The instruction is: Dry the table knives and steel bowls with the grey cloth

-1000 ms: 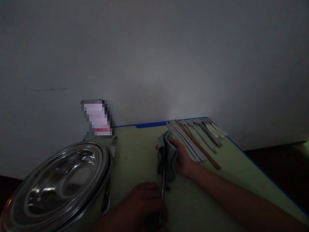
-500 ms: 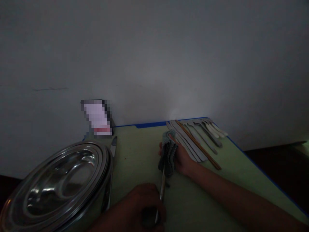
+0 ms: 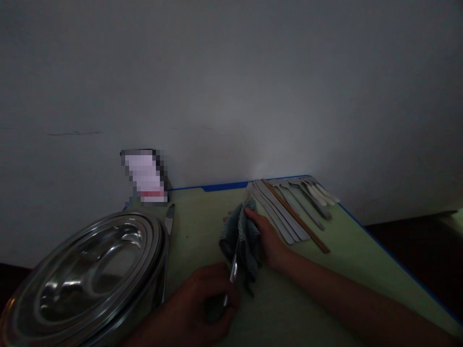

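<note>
My left hand (image 3: 204, 296) is closed around the near end of a slim, shiny metal piece of cutlery (image 3: 234, 272). The far end goes into a folded grey-green cloth (image 3: 240, 231), so whether it is a knife or another kind is hidden. My right hand (image 3: 271, 241) pinches the cloth around the cutlery, thumb on top. Just beyond that hand, several table knives (image 3: 280, 217) lie side by side, with a pair of wooden chopsticks (image 3: 296, 217) along their right side.
Stacked steel trays or bowls (image 3: 104, 270) stand at the left, with a table knife (image 3: 169, 221) beside them. A phone (image 3: 144, 176) leans against the wall (image 3: 231, 96). Forks or spoons (image 3: 302, 202) and white-handled cutlery (image 3: 320, 193) lie at the right of the green table (image 3: 197, 221).
The cloth has shifted down and left along the cutlery and spread wider. My right hand moved with it. My left hand has moved slightly left, its grip kept.
</note>
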Motion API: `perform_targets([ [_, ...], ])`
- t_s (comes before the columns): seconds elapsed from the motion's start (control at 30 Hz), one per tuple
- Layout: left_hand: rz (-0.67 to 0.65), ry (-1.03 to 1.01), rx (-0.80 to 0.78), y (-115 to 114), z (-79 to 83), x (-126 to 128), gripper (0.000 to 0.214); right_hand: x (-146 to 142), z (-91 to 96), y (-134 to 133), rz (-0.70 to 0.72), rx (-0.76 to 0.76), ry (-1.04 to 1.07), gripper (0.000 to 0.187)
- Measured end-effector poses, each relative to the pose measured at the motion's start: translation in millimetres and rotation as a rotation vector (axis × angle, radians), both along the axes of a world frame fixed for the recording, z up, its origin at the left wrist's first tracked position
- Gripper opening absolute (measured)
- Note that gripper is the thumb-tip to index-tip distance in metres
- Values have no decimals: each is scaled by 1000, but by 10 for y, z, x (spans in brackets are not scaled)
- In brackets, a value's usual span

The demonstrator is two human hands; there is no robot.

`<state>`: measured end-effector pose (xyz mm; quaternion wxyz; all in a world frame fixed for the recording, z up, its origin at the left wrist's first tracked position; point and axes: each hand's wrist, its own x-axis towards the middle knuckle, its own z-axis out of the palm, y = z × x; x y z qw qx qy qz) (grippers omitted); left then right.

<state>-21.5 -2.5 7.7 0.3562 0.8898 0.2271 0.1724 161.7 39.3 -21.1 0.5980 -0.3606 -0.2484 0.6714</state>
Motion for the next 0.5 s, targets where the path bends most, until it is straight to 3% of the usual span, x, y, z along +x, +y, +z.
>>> perform_targets([
  [0.1, -94, 74, 35, -60, 22, 6, 21, 45, 33, 66, -64, -110, 116, 30],
  [0.17, -119, 108, 22, -94, 21, 31, 21, 71, 58, 103, -32, -151, 175, 32],
  [0.4, 165, 13, -97, -42, -27, 88, 12, 65, 88, 124, 99, -41, 274, 22],
  [0.5, 209, 1, -140, -11, -32, 84, 11, 49, 57, 122, 140, -34, 285, 17],
])
